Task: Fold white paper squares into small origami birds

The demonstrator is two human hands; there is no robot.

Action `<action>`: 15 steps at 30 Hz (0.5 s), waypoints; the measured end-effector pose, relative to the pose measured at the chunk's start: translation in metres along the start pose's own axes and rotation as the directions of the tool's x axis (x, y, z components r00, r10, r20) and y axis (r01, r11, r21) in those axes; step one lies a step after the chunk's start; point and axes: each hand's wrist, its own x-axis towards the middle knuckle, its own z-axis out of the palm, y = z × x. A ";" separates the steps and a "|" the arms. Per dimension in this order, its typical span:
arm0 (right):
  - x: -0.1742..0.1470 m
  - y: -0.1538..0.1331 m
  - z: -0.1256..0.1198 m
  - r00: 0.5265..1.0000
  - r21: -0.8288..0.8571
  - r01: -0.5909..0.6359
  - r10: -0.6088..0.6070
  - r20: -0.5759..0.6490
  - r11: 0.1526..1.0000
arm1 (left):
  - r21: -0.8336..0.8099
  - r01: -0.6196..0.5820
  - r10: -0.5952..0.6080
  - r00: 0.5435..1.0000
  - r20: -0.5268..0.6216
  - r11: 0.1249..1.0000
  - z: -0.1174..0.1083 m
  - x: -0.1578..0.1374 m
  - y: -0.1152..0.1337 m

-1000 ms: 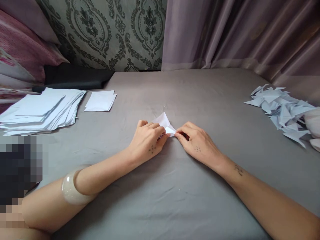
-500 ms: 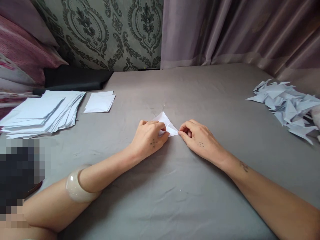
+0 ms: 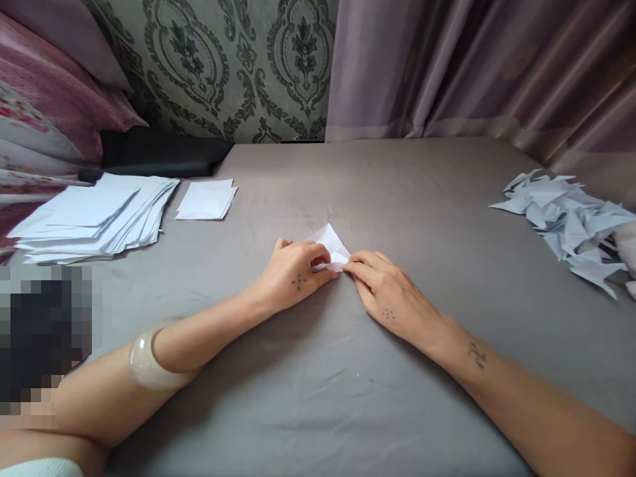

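A small white sheet of paper, creased and partly folded, lies on the grey cloth in front of me. My left hand is closed on its left and near side, fingers curled and thumb along the near edge. At the paper's right corner, the fingertips of my right hand press on the fold, with the fingers together and the thumb tucked below them. Both hands cover part of the near edge, so the fold there is partly hidden.
A thick stack of white paper lies at the left, with a smaller pile of square sheets beside it. Folded paper pieces are heaped at the far right. A black folded item rests at the back left, near the curtain.
My right hand has gone from pinching the paper's right corner to pressing there with straighter fingers. The corner is now folded inward. The left hand keeps its hold. The view has shifted slightly.
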 end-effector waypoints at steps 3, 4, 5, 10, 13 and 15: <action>-0.002 0.000 0.000 1.000 -0.036 0.005 -0.004 0.022 0.999 | -0.063 -0.021 0.024 0.999 0.047 0.998 -0.005 -0.002 -0.005; -0.002 0.000 -0.001 1.000 -0.044 0.005 -0.004 0.031 0.999 | -0.070 -0.033 0.037 0.998 0.057 0.997 -0.006 -0.002 -0.007; -0.002 0.000 -0.001 0.999 -0.051 0.006 -0.004 0.040 0.999 | -0.072 -0.047 0.052 0.997 0.062 0.996 -0.007 -0.001 -0.008; -0.002 -0.001 -0.002 0.998 -0.087 0.011 -0.006 0.056 0.996 | -0.072 -0.116 0.122 0.989 0.082 0.991 -0.014 0.003 -0.013; -0.003 -0.002 -0.002 0.998 -0.111 0.016 -0.010 0.058 0.994 | -0.046 -0.151 0.156 0.977 0.148 0.988 -0.021 0.004 -0.016; -0.003 -0.002 -0.003 0.998 -0.122 0.018 -0.010 0.064 0.992 | -0.010 -0.183 0.181 0.965 0.189 0.983 -0.024 0.004 -0.018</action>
